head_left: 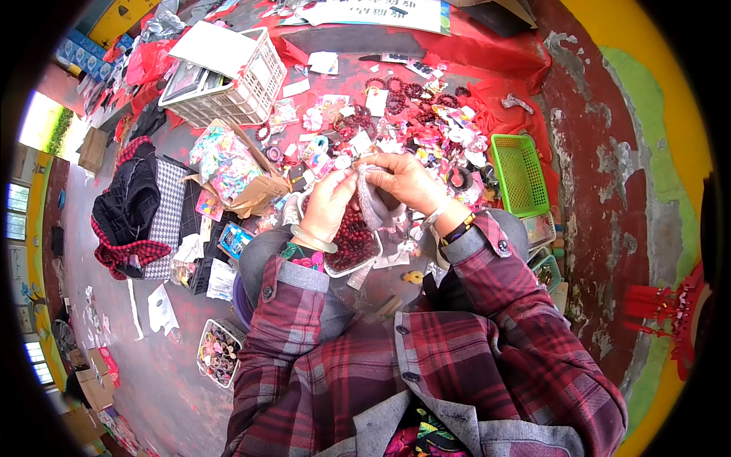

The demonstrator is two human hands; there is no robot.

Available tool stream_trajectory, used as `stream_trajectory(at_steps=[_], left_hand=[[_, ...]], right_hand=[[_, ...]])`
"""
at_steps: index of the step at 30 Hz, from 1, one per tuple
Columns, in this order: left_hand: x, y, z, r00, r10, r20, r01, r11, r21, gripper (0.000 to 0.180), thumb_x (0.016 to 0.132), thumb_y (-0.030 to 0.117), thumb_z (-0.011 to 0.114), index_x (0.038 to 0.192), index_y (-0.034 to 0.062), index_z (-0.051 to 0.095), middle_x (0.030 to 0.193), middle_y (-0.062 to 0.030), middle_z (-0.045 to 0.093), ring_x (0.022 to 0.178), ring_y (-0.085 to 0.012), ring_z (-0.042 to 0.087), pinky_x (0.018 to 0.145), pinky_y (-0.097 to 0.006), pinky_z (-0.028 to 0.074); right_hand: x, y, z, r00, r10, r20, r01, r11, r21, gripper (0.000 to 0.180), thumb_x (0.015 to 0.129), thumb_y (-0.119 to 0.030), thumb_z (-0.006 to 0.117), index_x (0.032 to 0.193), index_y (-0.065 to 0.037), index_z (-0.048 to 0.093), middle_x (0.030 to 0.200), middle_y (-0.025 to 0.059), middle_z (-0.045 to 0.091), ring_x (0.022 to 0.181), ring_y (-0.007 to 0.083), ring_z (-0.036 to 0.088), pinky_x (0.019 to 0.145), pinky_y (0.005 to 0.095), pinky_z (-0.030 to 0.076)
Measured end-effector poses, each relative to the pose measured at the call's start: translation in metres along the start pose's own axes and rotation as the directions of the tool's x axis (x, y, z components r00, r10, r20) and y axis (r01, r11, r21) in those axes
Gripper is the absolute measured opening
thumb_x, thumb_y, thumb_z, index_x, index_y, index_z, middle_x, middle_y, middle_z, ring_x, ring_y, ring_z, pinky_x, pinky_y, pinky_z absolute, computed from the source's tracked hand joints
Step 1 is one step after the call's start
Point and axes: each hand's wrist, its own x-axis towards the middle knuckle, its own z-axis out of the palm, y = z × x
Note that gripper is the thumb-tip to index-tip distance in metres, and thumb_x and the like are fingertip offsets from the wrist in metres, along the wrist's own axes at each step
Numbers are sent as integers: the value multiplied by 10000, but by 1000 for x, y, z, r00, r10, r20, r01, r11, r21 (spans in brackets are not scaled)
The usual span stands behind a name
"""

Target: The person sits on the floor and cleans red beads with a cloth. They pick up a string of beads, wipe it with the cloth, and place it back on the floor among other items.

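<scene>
Grey cloth pouch (pixel 371 204), soft, light, limp: pinched at its mouth by both left hand (pixel 329 204) and right hand (pixel 403 181), above a tray (pixel 367 263) of dark-red beads (pixel 352 236), probably small, hard and roll-prone.

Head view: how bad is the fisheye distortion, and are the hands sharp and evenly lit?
Head view: strong fisheye, black corners, edges of the white crate and green basket bowed; left hand and right hand centred, fairly sharp, in soft even daylight without glare; window at the far left blown out.
</scene>
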Motion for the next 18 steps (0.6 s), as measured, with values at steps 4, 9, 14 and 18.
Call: stream_trajectory(at_steps=[4,9,14,18], left_hand=[[1,7,4,994,-5,-110,-17,981,-194,160,893,121,547,1023,34,518,887,-26,551,758,-100,539,660,-214,442],[2,12,10,1000,1,-9,-2,992,-129,178,860,90,582,1019,38,521,876,-27,558,764,-98,542,663,-212,444],[-3,14,20,998,-69,-5,69,997,-22,181,842,65,592,1013,24,547,888,-19,566,797,-80,538,713,-199,434],[2,3,12,997,19,-70,-23,998,-64,168,876,88,567,1028,17,568,922,-6,573,839,-76,545,764,-197,437]], right_hand=[[-3,-12,0,992,85,-88,-94,990,-104,189,840,-100,583,1004,-43,656,798,42,594,708,104,550,670,243,461],[0,-2,3,990,98,-103,-48,912,408,126,874,-163,552,893,-40,572,779,-26,576,689,47,522,603,230,422],[2,14,-3,993,15,-120,53,841,539,218,881,-260,566,932,-49,585,809,-25,593,721,50,536,660,216,432],[2,12,-5,997,-20,-73,56,844,534,223,892,-214,564,1027,-38,580,904,-5,618,822,66,569,752,222,454]])
